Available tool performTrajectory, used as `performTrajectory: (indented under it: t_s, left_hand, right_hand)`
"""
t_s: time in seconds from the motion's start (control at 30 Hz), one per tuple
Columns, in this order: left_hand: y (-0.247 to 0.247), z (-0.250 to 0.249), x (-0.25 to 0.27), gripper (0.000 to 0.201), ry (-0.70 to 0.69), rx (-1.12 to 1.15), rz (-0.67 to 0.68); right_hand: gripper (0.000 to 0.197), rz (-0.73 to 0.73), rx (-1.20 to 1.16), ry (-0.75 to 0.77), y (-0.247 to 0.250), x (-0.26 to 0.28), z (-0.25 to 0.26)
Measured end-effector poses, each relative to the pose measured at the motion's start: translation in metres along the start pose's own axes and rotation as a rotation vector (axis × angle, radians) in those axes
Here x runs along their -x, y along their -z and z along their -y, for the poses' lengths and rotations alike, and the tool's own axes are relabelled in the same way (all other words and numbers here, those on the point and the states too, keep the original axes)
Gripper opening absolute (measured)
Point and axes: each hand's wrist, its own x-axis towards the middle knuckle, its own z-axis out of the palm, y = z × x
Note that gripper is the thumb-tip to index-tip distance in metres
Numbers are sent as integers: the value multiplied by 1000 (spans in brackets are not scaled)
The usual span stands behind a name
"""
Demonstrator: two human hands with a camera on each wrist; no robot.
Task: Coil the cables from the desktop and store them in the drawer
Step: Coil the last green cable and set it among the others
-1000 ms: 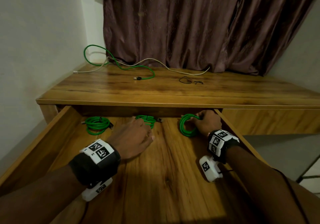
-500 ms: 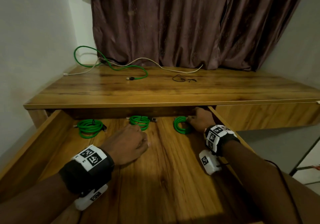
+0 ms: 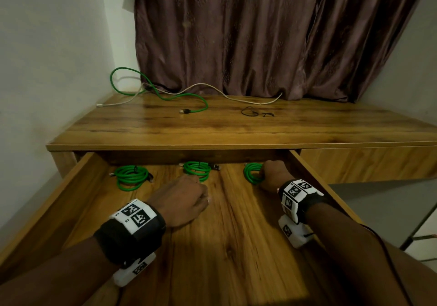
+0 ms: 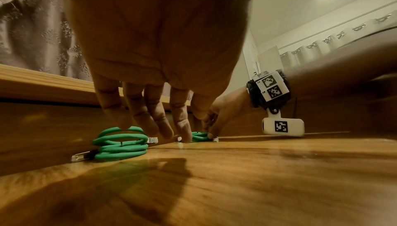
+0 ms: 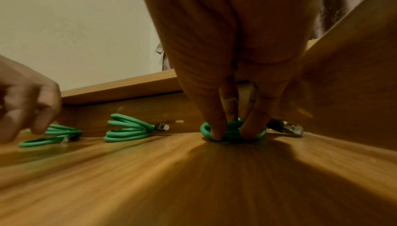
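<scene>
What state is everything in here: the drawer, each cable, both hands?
drawer: pulled open.
left coil: coiled, lying in the drawer.
middle coil: coiled, in the drawer, untouched.
right coil: coiled, on the drawer floor, held.
right hand: fingers pinching the right coil.
left hand: relaxed, holding nothing.
green cable: uncoiled on the desktop.
white cable: uncoiled on the desktop.

Bare drawer floor [image 3: 236, 246] before three coils [image 3: 197, 170]

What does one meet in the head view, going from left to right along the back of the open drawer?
Left green coil → middle green coil → right green coil → right hand, gripping that last coil.
</scene>
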Motion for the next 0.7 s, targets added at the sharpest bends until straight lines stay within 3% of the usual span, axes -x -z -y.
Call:
performTrajectory:
  t_s: [0.23, 0.47, 0.57, 0.7]
  left_hand:
    - [-2, 2, -1, 35, 2, 12, -6]
    - [-4, 5, -2, 35, -13, 13, -36]
    - [2, 6, -3, 32, -31, 5, -25]
    - [3, 10, -5, 29, -115, 32, -16]
  right_hand:
    - [43, -30, -7, -11, 3, -7, -7]
    - [47, -31, -15, 38, 7, 4, 0]
    - [40, -37, -51, 170, 19, 20, 9]
    - [25, -138, -74, 528, 28, 36, 27]
